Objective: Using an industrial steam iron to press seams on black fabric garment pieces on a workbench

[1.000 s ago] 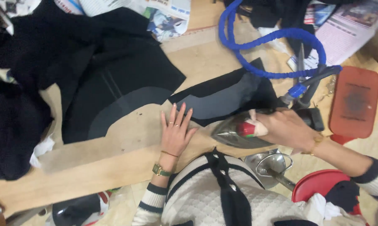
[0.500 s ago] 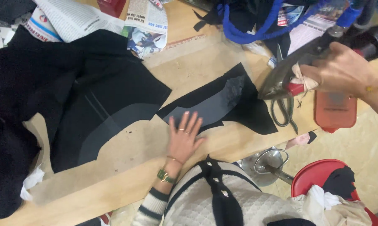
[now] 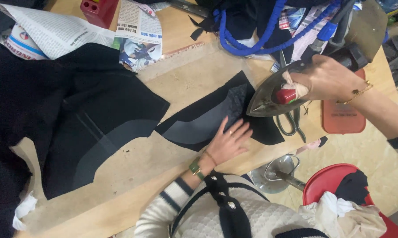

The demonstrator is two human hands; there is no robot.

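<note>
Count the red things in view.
4: a red block at the table's far edge, the red knob on the iron in the right hand, a reddish mat beyond the scissors, a red basin below. Clutter may hide more.

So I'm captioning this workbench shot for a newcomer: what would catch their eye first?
Likely the steam iron, gripped by the right hand and held tilted over the small black fabric piece mid-table. The left hand lies flat on that piece. Behind, a bright blue hose loops over the clutter, and a large black fabric piece covers the table's left.
</note>
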